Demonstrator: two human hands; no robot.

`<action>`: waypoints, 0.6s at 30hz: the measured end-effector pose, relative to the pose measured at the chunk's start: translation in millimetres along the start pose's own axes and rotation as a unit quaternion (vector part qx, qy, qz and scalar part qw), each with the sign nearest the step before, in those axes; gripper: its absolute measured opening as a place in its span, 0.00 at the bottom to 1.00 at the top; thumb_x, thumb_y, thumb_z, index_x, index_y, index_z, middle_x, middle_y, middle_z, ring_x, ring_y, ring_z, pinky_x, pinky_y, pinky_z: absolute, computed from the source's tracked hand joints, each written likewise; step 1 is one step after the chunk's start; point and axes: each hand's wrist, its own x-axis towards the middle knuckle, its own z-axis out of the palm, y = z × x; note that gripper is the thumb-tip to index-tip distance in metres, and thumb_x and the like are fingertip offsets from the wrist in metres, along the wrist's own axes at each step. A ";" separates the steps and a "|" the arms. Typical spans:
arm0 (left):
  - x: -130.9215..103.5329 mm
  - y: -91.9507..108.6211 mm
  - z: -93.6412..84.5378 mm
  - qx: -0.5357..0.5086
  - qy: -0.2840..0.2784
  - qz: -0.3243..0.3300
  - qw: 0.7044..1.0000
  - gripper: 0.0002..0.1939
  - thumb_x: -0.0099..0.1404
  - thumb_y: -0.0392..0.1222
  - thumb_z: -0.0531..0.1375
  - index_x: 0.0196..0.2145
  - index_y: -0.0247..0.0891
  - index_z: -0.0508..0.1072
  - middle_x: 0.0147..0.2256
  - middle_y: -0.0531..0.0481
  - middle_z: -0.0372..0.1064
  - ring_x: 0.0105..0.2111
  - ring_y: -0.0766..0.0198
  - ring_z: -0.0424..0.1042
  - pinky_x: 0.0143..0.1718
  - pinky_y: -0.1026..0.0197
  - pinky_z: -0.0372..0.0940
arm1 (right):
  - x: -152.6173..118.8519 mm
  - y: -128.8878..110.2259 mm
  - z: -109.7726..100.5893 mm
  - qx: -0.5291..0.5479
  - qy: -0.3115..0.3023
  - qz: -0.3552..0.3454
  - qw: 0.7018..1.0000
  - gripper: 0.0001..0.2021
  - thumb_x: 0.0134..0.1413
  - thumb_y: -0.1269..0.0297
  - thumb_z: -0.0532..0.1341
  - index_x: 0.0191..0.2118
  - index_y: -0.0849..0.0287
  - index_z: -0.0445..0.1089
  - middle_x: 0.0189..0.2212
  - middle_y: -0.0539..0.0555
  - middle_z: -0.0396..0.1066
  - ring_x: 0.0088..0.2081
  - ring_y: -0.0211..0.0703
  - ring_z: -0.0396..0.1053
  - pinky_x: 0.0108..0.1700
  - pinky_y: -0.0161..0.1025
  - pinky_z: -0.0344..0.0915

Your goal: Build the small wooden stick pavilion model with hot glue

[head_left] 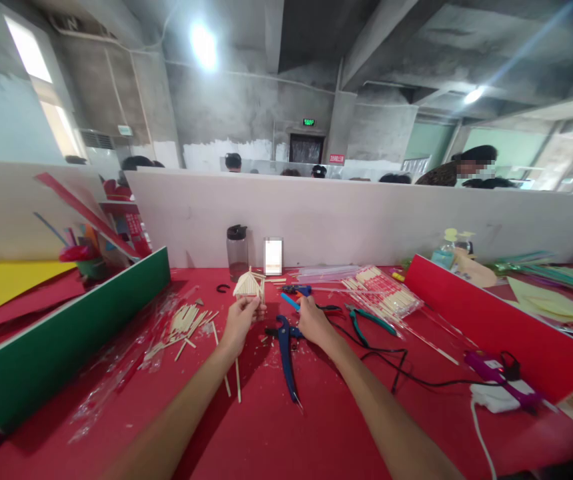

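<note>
My left hand (244, 320) is closed on a small house model (249, 287) made of pale wooden sticks, with a peaked roof. Closed round a blue pen-like tool (290, 301) is my right hand (313, 320); the tool's tip points up and left, apart from the model. Between and below both hands lies a dark blue cutter (286, 360). A blue glue gun (297, 290) rests just beyond my right hand. Loose sticks (186, 325) are heaped left of my left hand, and two long sticks lie below it.
Green-handled pliers (373, 321), a black cable (436, 383) and packed sticks (383, 290) lie to the right. A bottle (237, 253) and a lit phone (273, 257) stand at the back. Green (76, 333) and red (496, 320) dividers flank the red table (266, 440).
</note>
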 end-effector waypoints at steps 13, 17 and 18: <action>0.3 -0.4 0.6 -0.009 0.005 -0.007 1.000 0.24 0.44 0.57 0.71 0.28 0.33 0.73 0.25 0.47 0.74 0.24 0.67 0.72 0.30 0.63 0.68 | 15.5 10.8 17.7 0.134 0.090 -0.031 0.986 0.16 0.69 0.56 0.46 0.49 0.57 0.64 0.32 0.55 0.73 0.33 0.48 0.71 0.34 0.36 0.56; -0.8 1.1 1.8 -0.004 0.007 -0.011 1.000 0.25 0.44 0.58 0.70 0.29 0.33 0.73 0.26 0.47 0.75 0.24 0.67 0.72 0.30 0.64 0.67 | 19.8 9.6 22.8 0.264 0.155 -0.102 0.947 0.16 0.67 0.55 0.48 0.43 0.58 0.68 0.35 0.56 0.72 0.38 0.47 0.70 0.40 0.38 0.62; -0.9 1.4 2.1 -0.003 0.008 -0.011 1.000 0.25 0.44 0.58 0.70 0.29 0.33 0.73 0.25 0.47 0.74 0.24 0.67 0.72 0.30 0.64 0.67 | 20.8 9.9 21.9 0.294 0.173 -0.117 0.933 0.16 0.66 0.54 0.50 0.43 0.57 0.69 0.38 0.56 0.71 0.41 0.47 0.70 0.42 0.39 0.63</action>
